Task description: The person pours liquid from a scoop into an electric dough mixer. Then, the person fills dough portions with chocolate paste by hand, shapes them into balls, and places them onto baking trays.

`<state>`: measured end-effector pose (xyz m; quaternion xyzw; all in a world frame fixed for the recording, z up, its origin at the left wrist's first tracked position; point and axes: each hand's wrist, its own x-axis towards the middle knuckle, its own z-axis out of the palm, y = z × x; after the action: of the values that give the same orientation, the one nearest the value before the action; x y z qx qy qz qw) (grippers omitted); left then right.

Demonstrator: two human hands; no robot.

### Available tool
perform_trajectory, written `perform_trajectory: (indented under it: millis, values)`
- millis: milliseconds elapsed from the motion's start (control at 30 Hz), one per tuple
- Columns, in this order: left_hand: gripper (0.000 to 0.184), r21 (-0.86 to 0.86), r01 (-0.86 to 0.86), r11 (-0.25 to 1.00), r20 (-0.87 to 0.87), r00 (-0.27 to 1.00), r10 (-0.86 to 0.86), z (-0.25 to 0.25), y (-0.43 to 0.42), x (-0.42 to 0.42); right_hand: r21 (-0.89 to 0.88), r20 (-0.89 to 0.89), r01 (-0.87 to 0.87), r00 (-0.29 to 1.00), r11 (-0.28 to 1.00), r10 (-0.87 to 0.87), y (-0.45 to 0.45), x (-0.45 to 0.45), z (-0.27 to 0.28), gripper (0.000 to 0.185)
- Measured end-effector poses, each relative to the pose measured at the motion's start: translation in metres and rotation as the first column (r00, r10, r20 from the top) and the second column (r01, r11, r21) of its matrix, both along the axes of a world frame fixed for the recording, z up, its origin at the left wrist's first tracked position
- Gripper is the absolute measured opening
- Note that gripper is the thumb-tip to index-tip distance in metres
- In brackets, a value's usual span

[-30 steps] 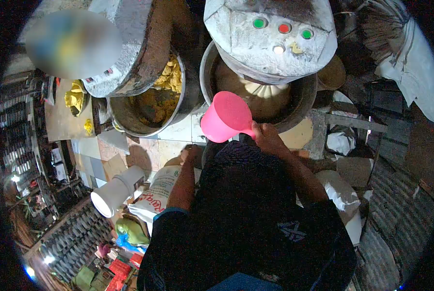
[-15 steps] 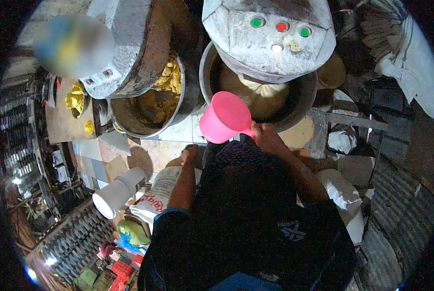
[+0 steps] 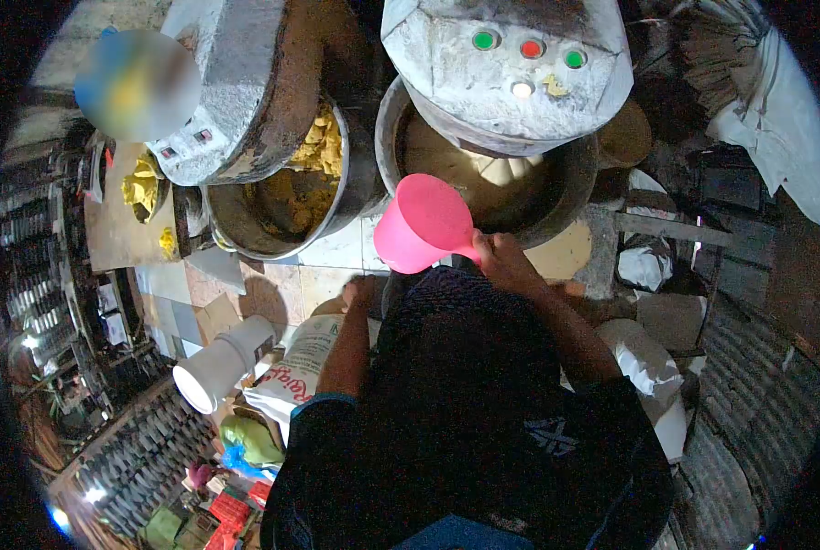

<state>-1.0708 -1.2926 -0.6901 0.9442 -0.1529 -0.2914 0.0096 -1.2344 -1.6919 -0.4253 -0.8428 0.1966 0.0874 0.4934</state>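
A pink plastic dipper [image 3: 419,225] is held by its handle in my right hand [image 3: 504,260], whose fingers are wrapped round it. It sits in front of the right mixing bowl [image 3: 393,137], its open mouth facing up and forward. Pale dough [image 3: 506,170] lies in that bowl under the machine head. My left hand [image 3: 358,291] is lower and to the left, above a printed white sack [image 3: 309,353]. Its fingers are in shadow, and I cannot make out how they are placed.
The right mixer head [image 3: 511,73] carries green and red buttons. A second bowl [image 3: 332,215] with yellow dough stands at left beneath another machine [image 3: 217,101]. White buckets [image 3: 222,367] lean at lower left. A person, blurred, is at upper left. White bags [image 3: 643,357] sit at right.
The pale dough in the right bowl has shifted and shows a different shape. The dipper and both my hands have stayed almost still.
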Motion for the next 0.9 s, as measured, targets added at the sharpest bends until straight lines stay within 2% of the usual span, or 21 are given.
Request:
perform_trajectory:
  millis: [33,67,133,167,200,267,333,367,433,467,500,533,567,633,667,733,767,833,867,900]
  values:
    - [0.059,0.12,-0.198,0.973,-0.101,0.972,0.21,0.006,-0.006,-0.003,-0.026,0.037,-0.011,0.999,1.0,0.012,0.0,-0.001,0.002,0.039]
    - [0.059,0.119,-0.198,0.973,-0.101,0.972,0.211,0.0,-0.003,-0.002,-0.026,0.038,-0.012,0.999,1.0,0.013,0.001,-0.001,-0.001,0.039]
    - [0.056,0.158,0.048,0.986,-0.057,0.998,-0.039,-0.006,0.0,0.001,-0.203,0.138,-0.071,0.985,0.977,0.1,0.003,-0.002,-0.011,0.038]
    - [0.056,0.157,0.048,0.986,-0.056,0.998,-0.039,0.008,-0.008,0.001,-0.203,0.139,-0.071,0.985,0.977,0.1,0.003,-0.001,-0.006,0.038]
    - [0.054,0.117,0.032,0.993,-0.049,0.998,-0.026,0.024,-0.017,-0.001,-0.18,0.153,-0.06,0.984,0.982,0.088,0.003,-0.002,-0.002,0.033]
    - [0.052,0.077,0.016,0.997,-0.041,0.999,-0.013,0.019,-0.013,-0.002,-0.157,0.168,-0.049,0.983,0.986,0.076,0.0,0.002,0.012,0.03]
    - [0.029,0.152,0.099,0.983,0.056,0.992,-0.109,0.021,-0.014,-0.002,0.133,-0.063,0.038,0.998,0.99,-0.03,-0.003,0.008,0.022,0.032]
    - [0.029,0.151,0.101,0.983,0.057,0.992,-0.11,0.026,-0.017,-0.003,0.132,-0.062,0.039,0.998,0.991,-0.031,0.0,0.003,0.014,0.032]
    - [0.029,0.171,0.106,0.98,0.009,0.994,-0.109,0.041,-0.024,-0.006,-0.225,0.196,-0.008,0.979,0.974,0.053,0.008,-0.008,-0.009,0.033]
    - [0.029,0.171,0.106,0.98,0.009,0.994,-0.109,0.029,-0.017,-0.006,-0.226,0.195,-0.007,0.979,0.974,0.052,0.007,-0.007,-0.008,0.033]
    - [0.029,0.065,-0.165,0.984,-0.026,0.986,0.167,0.016,-0.011,-0.005,-0.198,0.18,-0.059,0.979,0.978,0.095,0.004,-0.005,-0.008,0.035]
    - [0.03,-0.029,-0.428,0.903,-0.089,0.901,0.424,0.007,-0.006,-0.005,-0.169,0.165,-0.11,0.976,0.979,0.138,0.001,-0.004,-0.005,0.038]
    - [0.03,-0.03,-0.427,0.904,-0.088,0.902,0.423,0.019,-0.014,-0.004,-0.17,0.166,-0.109,0.976,0.979,0.137,-0.001,0.001,0.012,0.038]
    - [0.043,0.109,-0.058,0.992,-0.024,0.998,0.06,0.046,-0.031,-0.003,0.187,-0.086,0.049,0.996,0.981,-0.033,-0.004,0.01,0.042,0.038]
    - [0.043,0.108,-0.057,0.993,-0.023,0.998,0.059,0.054,-0.034,-0.004,0.186,-0.085,0.05,0.996,0.981,-0.034,-0.002,0.007,0.036,0.038]
    - [0.041,-0.022,-0.288,0.957,-0.13,0.95,0.282,0.069,-0.039,-0.005,-0.225,0.142,-0.04,0.987,0.974,0.074,0.005,-0.003,0.015,0.031]
    - [0.041,-0.025,-0.287,0.958,-0.129,0.951,0.282,0.076,-0.044,-0.006,-0.227,0.144,-0.039,0.987,0.973,0.074,0.003,-0.002,0.013,0.031]
    - [0.039,-0.007,-0.329,0.944,-0.042,0.944,0.329,0.076,-0.049,-0.009,0.01,0.002,-0.066,0.998,0.998,0.066,0.001,0.0,0.01,0.029]
    - [0.039,-0.011,-0.329,0.944,-0.04,0.944,0.328,0.071,-0.047,-0.007,0.007,0.005,-0.066,0.998,0.998,0.066,0.002,-0.002,0.004,0.029]
    - [0.038,0.004,-0.334,0.943,-0.035,0.942,0.334,0.067,-0.046,-0.006,-0.158,0.111,-0.056,0.991,0.986,0.074,0.006,-0.006,-0.004,0.032]
